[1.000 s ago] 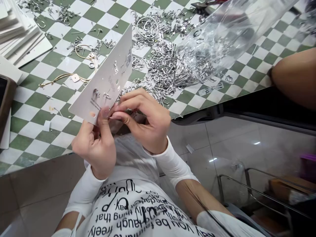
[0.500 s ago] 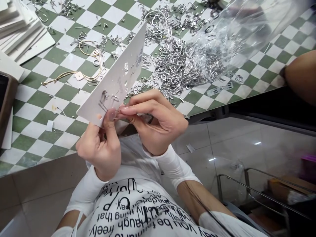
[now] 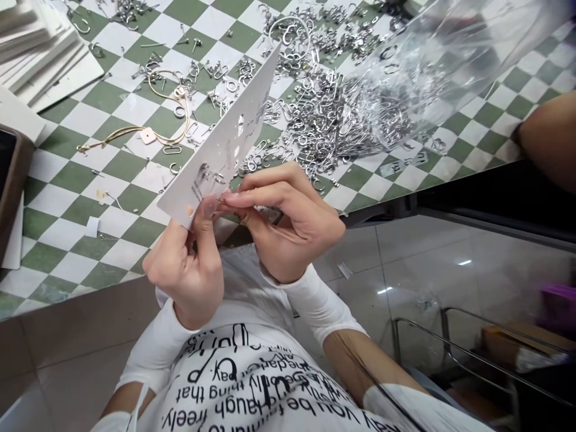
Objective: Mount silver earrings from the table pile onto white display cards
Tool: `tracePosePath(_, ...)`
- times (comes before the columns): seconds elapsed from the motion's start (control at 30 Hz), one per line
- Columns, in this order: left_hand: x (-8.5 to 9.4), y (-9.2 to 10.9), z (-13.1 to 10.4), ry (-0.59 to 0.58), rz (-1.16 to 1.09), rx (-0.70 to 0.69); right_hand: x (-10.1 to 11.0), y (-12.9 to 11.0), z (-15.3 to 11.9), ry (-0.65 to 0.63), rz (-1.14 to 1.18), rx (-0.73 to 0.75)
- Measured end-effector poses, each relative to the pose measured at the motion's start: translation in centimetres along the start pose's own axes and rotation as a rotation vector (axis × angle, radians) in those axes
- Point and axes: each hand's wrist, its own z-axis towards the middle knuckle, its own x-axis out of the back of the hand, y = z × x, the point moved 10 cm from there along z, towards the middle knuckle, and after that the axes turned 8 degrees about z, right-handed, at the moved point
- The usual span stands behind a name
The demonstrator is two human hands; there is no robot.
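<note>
Left hand point(image 3: 189, 270) gripping the white card point(image 3: 225, 141), right hand point(image 3: 292, 222) bunched near its lower edge!
Whether the right holds anything, I can't tell; I see the card tilted above the checkered table point(image 3: 49, 258), silver metal pieces point(image 3: 315, 120) heaped beyond.

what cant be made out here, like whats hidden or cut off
All in the head view:
Whatever the right hand may be pinching: too small, fingers cover it.
Left hand fingers behind the white card: the card hides them.
The card's small print: too small.
Brown-edged object: cut off by the left edge.
</note>
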Motion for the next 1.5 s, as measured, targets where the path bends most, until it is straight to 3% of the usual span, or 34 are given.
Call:
tracePosePath(0.27, -0.3, 0.6, -0.1, -0.019, 0.024, -0.041, -0.1, 0.0, 0.0, 0.009, -0.042, -0.006)
tracePosePath(0.67, -0.7, -0.1, -0.3, -0.047, -0.003, 0.032, -0.2, 0.1, -0.2, -0.011, -0.062, -0.003)
tracePosePath(0.9, -1.0, -0.8, 0.3, -0.101, -0.153, 0.147, -0.4, -0.9, 0.0, -0.034, -0.023, 0.108)
tracePosePath(1.03, -1.1, -1.2, 0.6, -0.147, -0.178, 0.226, -0.1, -0.6, 0.2, -0.047, 0.088, 0.072)
tracePosePath(1.23, -1.2, -1.3, 0.3, -0.170, -0.183, 0.260, -0.1, -0.8, 0.2, -0.061, 0.005, 0.106)
tracePosePath(1.5, -2.8, -1.2, -0.3, -0.225, -0.466, 0.393, 0.2, -1.7, -0.1, -0.026, -0.002, 0.208)
